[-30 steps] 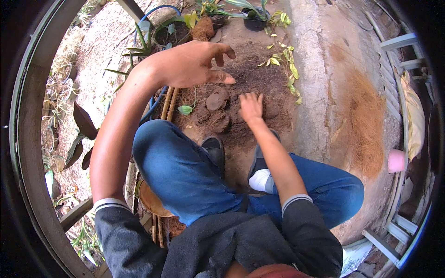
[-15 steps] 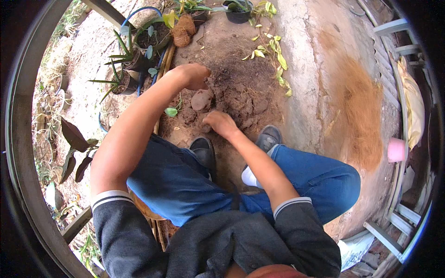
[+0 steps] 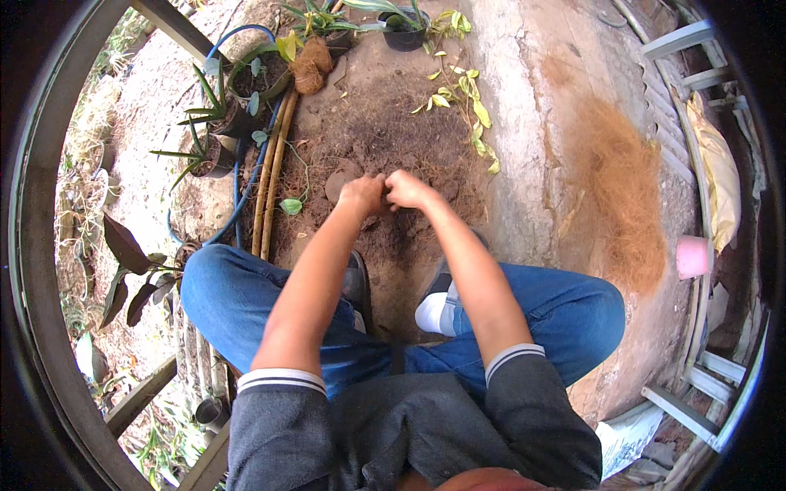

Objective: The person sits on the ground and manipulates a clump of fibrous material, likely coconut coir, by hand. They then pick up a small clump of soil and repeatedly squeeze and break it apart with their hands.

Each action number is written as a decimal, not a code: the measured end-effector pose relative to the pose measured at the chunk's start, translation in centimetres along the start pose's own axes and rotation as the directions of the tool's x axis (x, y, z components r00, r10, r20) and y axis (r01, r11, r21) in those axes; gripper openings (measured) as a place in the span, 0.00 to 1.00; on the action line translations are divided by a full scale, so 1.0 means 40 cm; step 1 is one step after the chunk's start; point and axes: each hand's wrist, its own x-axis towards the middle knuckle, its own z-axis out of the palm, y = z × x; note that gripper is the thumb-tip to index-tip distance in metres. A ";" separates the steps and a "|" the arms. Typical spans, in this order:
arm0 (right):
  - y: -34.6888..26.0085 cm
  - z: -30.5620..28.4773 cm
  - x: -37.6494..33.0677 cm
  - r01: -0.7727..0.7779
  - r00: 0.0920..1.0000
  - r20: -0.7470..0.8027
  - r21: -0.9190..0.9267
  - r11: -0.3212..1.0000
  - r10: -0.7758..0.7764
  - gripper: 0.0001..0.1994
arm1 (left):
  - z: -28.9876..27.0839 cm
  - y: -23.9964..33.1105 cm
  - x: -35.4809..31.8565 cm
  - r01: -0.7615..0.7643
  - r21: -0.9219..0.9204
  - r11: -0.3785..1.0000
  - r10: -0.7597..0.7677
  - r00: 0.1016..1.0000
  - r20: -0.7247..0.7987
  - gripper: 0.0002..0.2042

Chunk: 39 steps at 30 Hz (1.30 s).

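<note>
Over a heap of dark, crumbly soil (image 3: pixel 401 227), my left hand (image 3: pixel 363 195) and my right hand (image 3: pixel 408 191) meet with fingertips nearly touching. Both sets of fingers are curled in, and anything pinched between them is too small or hidden to make out. A rounded brown lump (image 3: pixel 336 183), stone or hard clod, sits just beyond the left hand, partly covered by it. Thin fibres are mixed through the loose earth. Left of the heap lies a thin vine with a green leaf (image 3: pixel 291 206).
Potted spiky plants (image 3: pixel 214 155) and a blue hose (image 3: pixel 239 192) line the left, beside bamboo poles (image 3: pixel 270 176). A fibre clump (image 3: pixel 311 67) and a black pot (image 3: pixel 404 37) are farther back. Yellowing vines (image 3: pixel 479 110), spread brown fibre (image 3: pixel 618 196) and a pink pot (image 3: pixel 693 256) lie right.
My left hand has come from the heap's far left side nearer to me, and my right hand has moved slightly up and right. They now meet over the soil.
</note>
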 end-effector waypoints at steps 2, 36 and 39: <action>0.020 -0.066 -0.045 -0.112 0.989 0.137 0.517 0.848 0.047 0.09 | 0.029 0.005 -0.026 -0.074 0.007 0.997 0.075 0.994 -0.081 0.23; 0.130 -0.419 -0.309 0.258 0.929 -0.335 0.892 0.371 0.158 0.19 | 0.203 0.298 -0.022 -0.423 -0.030 0.906 0.308 0.706 -0.637 0.34; 0.094 -0.428 -0.294 0.230 0.952 -0.288 0.897 0.378 0.105 0.20 | 0.196 0.304 -0.007 -0.337 0.275 0.900 0.435 0.680 -0.590 0.29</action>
